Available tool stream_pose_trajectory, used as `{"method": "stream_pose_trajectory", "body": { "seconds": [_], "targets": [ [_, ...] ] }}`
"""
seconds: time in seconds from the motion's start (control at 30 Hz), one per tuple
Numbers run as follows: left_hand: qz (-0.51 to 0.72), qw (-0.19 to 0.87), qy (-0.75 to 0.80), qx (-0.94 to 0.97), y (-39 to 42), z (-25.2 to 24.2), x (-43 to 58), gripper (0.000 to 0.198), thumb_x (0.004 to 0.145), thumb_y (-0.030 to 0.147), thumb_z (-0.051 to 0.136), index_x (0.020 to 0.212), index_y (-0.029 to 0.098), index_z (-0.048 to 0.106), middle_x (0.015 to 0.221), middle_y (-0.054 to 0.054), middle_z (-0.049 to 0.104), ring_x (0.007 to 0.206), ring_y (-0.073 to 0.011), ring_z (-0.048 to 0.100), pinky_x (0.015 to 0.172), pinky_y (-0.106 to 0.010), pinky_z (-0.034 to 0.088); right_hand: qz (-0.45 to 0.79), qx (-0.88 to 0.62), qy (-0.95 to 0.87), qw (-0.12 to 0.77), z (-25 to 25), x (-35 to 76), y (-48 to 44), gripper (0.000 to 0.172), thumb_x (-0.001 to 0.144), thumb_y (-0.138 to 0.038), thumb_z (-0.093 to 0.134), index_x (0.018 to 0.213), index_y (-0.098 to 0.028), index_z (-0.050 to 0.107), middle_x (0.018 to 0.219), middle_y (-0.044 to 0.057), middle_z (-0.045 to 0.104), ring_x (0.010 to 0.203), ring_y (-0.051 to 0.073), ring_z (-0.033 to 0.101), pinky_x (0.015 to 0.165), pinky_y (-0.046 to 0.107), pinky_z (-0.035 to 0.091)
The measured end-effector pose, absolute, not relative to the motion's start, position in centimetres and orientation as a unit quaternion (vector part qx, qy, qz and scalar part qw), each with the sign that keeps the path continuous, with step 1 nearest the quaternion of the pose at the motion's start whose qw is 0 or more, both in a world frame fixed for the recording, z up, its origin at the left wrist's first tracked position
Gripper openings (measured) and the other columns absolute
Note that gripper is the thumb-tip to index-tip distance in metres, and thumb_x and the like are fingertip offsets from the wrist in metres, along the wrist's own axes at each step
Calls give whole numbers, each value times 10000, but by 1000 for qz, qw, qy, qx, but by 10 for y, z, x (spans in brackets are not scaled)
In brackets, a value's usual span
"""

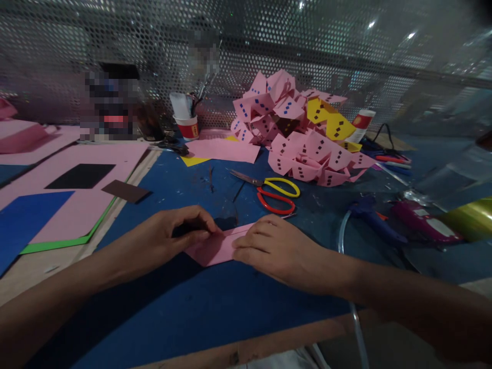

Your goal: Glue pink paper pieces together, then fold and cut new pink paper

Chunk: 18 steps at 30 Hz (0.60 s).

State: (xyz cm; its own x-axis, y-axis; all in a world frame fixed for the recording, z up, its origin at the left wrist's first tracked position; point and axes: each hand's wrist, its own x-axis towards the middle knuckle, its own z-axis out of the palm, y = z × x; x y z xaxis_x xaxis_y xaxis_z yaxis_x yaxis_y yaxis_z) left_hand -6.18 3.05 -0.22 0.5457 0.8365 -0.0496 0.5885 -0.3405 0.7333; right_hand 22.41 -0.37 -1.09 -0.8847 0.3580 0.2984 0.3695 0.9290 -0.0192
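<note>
A small folded pink paper lies on the blue mat in front of me. My left hand pinches its left upper edge between thumb and fingers. My right hand rests curled on the paper's right part, fingertips pressing it down. Most of the sheet is hidden under both hands.
Behind the hands lie red scissors and yellow scissors. A heap of folded pink and yellow paper pieces sits at the back, next to a red-and-white cup. Pink, blue and black sheets lie left; glue guns right.
</note>
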Motion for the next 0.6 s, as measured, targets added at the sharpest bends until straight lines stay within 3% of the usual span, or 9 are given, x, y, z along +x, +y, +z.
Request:
{"method": "stream_pose_trajectory", "body": {
  "seconds": [0.27, 0.6],
  "targets": [
    [182, 361, 363, 840, 33, -10, -60, 154, 975, 334, 657, 996, 314, 809, 1120, -13, 775, 1028, -184, 718, 898, -263, 558, -18, -186, -972, 142, -12, 225, -2, 227, 1093, -163, 488, 1236, -151, 665, 1268, 50, 739, 1100, 221, 611, 959, 390, 418],
    [180, 333, 350, 857, 29, -15, -59, 79, 911, 329, 759, 989, 324, 775, 1085, 3, 715, 1026, -179, 679, 912, -294, 523, -16, -184, -972, 145, -10, 224, -4, 233, 1096, -154, 475, 1226, -153, 669, 1265, 52, 740, 1098, 220, 616, 943, 389, 419]
  ]
}}
